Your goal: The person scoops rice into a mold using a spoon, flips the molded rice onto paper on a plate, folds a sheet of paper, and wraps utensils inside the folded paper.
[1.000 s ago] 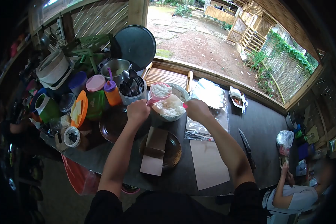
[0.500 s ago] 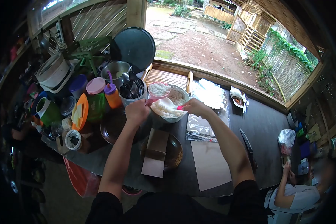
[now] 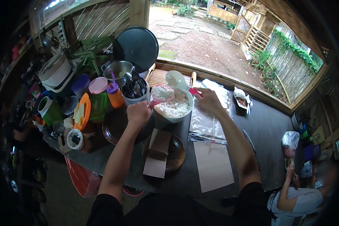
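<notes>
My left hand (image 3: 139, 113) is closed round the handle of a pink scoop (image 3: 161, 100) heaped with white rice. The scoop sits over the left side of a pale bowl (image 3: 191, 101) of rice (image 3: 179, 107). In my right hand (image 3: 208, 98) is a white rice paddle (image 3: 176, 79) with a pink handle, raised above the bowl's far rim, its blade pointing left. Closer to my body, a folded brown paper sheet (image 3: 155, 165) lies across a dark round plate (image 3: 177, 152).
Left of the bowl stand a container of dark spoons (image 3: 133, 98), an orange bottle (image 3: 114, 98) and several tubs. On the right are plastic-wrapped sheets (image 3: 207, 126), brown paper (image 3: 214, 169), a knife (image 3: 249, 141) and a paper food packet (image 3: 242, 100). Another person (image 3: 297, 197) works at far right.
The rice paddle has lifted out of the bowl and swung up and away from me with my right hand. The scoop stays at the bowl's left side, shifted slightly.
</notes>
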Tool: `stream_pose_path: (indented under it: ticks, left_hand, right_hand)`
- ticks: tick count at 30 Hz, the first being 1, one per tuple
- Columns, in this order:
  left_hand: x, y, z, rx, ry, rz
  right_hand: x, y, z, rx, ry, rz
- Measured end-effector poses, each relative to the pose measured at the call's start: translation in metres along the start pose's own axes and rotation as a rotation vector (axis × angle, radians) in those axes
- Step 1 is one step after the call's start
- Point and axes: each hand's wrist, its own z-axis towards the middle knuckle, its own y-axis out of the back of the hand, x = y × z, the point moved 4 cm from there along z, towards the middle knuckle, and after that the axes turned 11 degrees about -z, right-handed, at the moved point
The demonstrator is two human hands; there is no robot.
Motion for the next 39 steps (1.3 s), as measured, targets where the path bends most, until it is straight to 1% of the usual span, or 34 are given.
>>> stream_pose_path:
  ticks: [1,3,4,7,8,10,11,13,17,20,21,23,24,26,27,29,30,32,33,35,36,37,39]
  left_hand:
    - [-0.001,-0.004,0.001,0.003,-0.013,-0.002]
    - [-0.004,-0.005,-0.001,0.004,-0.026,-0.003]
    - [-0.007,-0.005,-0.002,0.012,-0.024,-0.022]
    - [-0.013,0.000,-0.004,0.020,-0.010,-0.049]
    - [-0.013,0.001,-0.005,0.021,0.002,-0.057]
    - [-0.012,0.001,-0.005,0.018,0.002,-0.053]
    - [-0.012,0.001,-0.005,0.014,0.003,-0.049]
    - [-0.010,-0.002,-0.004,0.011,0.002,-0.050]
    - [-0.015,-0.004,-0.005,0.025,-0.017,-0.048]
    - [-0.018,-0.001,-0.004,0.031,-0.008,-0.055]
    - [-0.018,-0.002,-0.004,0.031,-0.008,-0.054]
    - [-0.019,-0.002,-0.003,-0.002,-0.033,-0.059]
    - [-0.020,-0.002,-0.002,-0.002,-0.036,-0.059]
    - [-0.022,-0.002,-0.002,-0.044,-0.049,-0.061]
    - [-0.021,-0.003,-0.003,-0.045,-0.047,-0.061]
    - [-0.023,-0.002,-0.005,-0.042,-0.071,-0.089]
    - [-0.026,-0.002,-0.006,-0.045,-0.073,-0.094]
    - [-0.029,0.001,-0.006,-0.052,-0.069,-0.097]
    - [-0.029,0.001,-0.006,-0.053,-0.069,-0.096]
    - [-0.030,0.001,-0.005,-0.067,-0.102,-0.122]
    - [-0.029,0.000,-0.005,-0.068,-0.103,-0.123]
    - [-0.028,-0.001,-0.006,-0.059,-0.100,-0.109]
    - [-0.025,-0.003,-0.006,-0.060,-0.095,-0.094]
  right_hand:
    - [0.007,-0.001,-0.005,0.000,0.000,0.001]
    - [0.029,-0.001,-0.020,-0.112,0.184,-0.399]
    - [0.034,-0.002,-0.025,-0.146,0.231,-0.462]
    - [0.036,0.004,-0.029,-0.206,0.216,-0.518]
    - [0.033,0.005,-0.029,-0.206,0.217,-0.517]
    - [0.023,0.010,-0.028,-0.253,0.230,-0.353]
    - [0.018,0.008,-0.027,-0.254,0.230,-0.353]
    - [0.008,0.001,-0.024,-0.174,0.189,-0.243]
    - [0.017,0.013,-0.028,-0.093,0.116,-0.318]
    - [0.009,0.022,-0.022,-0.142,0.072,-0.142]
    - [0.008,0.021,-0.022,-0.142,0.071,-0.142]
    - [0.006,0.015,-0.021,0.009,0.043,-0.053]
    - [0.007,0.014,-0.021,0.007,0.042,-0.052]
    - [0.009,0.011,-0.023,-0.018,0.026,-0.190]
    - [0.010,0.014,-0.022,-0.016,0.027,-0.191]
    - [0.012,0.024,-0.018,0.032,0.000,-0.245]
    - [0.010,0.027,-0.014,0.029,0.000,-0.250]
    - [0.011,0.034,-0.010,-0.079,0.090,-0.164]
    - [0.014,0.033,-0.012,-0.080,0.091,-0.163]
    - [0.023,0.024,-0.017,0.051,0.082,-0.153]
    - [0.020,0.019,-0.017,0.022,0.084,-0.236]
    - [0.021,0.021,-0.019,0.020,0.084,-0.240]
    - [0.022,0.024,-0.020,0.096,0.016,-0.349]
